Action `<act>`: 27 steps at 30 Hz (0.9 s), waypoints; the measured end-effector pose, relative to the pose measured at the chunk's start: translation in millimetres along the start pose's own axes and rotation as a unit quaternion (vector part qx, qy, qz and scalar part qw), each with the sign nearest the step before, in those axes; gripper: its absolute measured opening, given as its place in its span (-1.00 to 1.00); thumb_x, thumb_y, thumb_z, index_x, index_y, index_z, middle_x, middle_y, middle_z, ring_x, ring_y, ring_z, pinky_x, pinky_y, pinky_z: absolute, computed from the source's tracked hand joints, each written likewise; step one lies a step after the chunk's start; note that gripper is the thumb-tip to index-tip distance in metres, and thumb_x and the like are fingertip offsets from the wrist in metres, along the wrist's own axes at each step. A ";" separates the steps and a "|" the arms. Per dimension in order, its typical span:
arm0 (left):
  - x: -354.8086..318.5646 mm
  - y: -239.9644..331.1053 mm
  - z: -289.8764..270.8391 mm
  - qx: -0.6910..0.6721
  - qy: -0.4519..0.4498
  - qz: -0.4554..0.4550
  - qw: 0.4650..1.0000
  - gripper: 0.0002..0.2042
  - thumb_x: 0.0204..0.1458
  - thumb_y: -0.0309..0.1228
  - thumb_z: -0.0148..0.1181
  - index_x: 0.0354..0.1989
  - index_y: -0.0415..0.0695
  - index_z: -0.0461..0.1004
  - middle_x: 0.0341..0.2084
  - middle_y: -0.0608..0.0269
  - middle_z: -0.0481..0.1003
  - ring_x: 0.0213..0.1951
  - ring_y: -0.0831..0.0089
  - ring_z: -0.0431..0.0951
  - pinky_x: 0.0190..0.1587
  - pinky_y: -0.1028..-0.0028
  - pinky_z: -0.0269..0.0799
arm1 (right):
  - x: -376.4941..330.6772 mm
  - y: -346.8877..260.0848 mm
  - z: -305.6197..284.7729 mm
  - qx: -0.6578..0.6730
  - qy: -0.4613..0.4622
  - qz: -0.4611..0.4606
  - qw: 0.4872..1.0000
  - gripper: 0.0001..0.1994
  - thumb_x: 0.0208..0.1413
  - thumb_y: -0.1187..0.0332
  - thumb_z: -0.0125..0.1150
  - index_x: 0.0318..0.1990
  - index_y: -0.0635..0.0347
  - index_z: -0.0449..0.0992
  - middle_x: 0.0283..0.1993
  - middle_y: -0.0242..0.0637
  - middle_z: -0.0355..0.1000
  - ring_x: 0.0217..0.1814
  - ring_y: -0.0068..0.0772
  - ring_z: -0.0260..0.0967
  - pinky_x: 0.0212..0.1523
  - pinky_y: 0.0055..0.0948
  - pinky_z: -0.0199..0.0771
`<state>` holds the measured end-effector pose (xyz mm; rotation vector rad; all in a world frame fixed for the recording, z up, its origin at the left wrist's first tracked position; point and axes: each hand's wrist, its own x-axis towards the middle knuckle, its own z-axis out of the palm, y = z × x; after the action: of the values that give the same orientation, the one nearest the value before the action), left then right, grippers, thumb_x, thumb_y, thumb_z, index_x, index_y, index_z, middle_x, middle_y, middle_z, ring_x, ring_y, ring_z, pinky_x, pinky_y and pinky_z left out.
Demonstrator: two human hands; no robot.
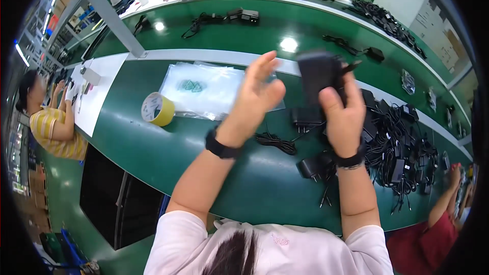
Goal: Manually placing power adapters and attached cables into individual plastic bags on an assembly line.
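Observation:
A black power adapter (pixel 317 74) is gripped in my right hand (pixel 344 109), raised over the green bench with its prongs toward the right; motion blurs it a little. My left hand (pixel 259 89) hovers to its left, fingers apart and holding nothing, above the edge of a stack of clear plastic bags (pixel 204 89). Beneath my hands, more black adapters (pixel 306 117) and a bundled black cable (pixel 275 142) lie on the bench. Another adapter (pixel 315 167) with a loose cable rests near my right wrist.
A large heap of black adapters and cables (pixel 395 145) covers the bench at right. A yellow tape roll (pixel 164 109) stands left of the bags. A raised rail (pixel 214 56) crosses behind. People sit at far left (pixel 56 127) and right (pixel 425 239).

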<state>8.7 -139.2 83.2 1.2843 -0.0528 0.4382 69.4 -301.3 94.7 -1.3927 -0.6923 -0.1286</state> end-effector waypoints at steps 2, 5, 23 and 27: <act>15.7 -15.5 -63.7 0.478 0.104 0.131 0.862 -0.58 -0.23 -0.28 0.33 -0.20 -0.26 0.45 -0.22 0.00 0.43 -0.10 0.16 0.38 -0.01 0.33 0.24 | 8.7 -1.9 -16.3 0.034 0.059 0.030 0.997 -0.45 0.07 0.35 0.14 0.19 0.36 0.12 -0.07 -0.30 0.33 -0.17 -0.61 0.28 -0.17 -0.66 0.31; 5.1 -28.5 -123.2 0.719 0.122 0.102 0.677 -0.65 -0.26 -0.33 0.29 -0.30 -0.29 0.49 -0.29 -0.08 0.45 -0.22 0.05 0.43 -0.16 0.25 0.35 | 13.3 -13.3 -22.5 0.095 0.092 0.035 0.991 -0.44 0.10 0.40 0.11 0.20 0.40 0.07 -0.01 -0.24 0.31 -0.11 -0.54 0.30 -0.10 -0.62 0.31; -6.7 -19.7 -128.7 0.656 0.096 0.024 0.748 -0.72 -0.17 -0.22 0.21 -0.54 -0.24 0.50 -0.53 -0.08 0.49 -0.39 0.00 0.48 -0.27 0.24 0.38 | 11.7 -11.6 -18.8 0.073 0.050 0.015 0.996 -0.42 0.08 0.42 0.13 0.17 0.54 0.04 0.07 -0.14 0.24 0.01 -0.50 0.25 0.03 -0.55 0.26; -0.6 -34.5 -141.1 0.729 0.111 0.048 0.673 -0.71 -0.24 -0.21 0.27 -0.54 -0.22 0.50 -0.54 -0.06 0.49 -0.39 0.02 0.49 -0.27 0.26 0.38 | 10.8 -12.5 -14.3 0.064 0.042 0.003 0.997 -0.44 0.09 0.42 0.12 0.16 0.55 0.06 0.07 -0.15 0.25 -0.02 -0.52 0.27 0.02 -0.56 0.27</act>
<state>-8.6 -14.8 10.1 2.8166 0.5646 0.7676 77.3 -313.8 110.8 -1.2601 -0.6157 -0.1352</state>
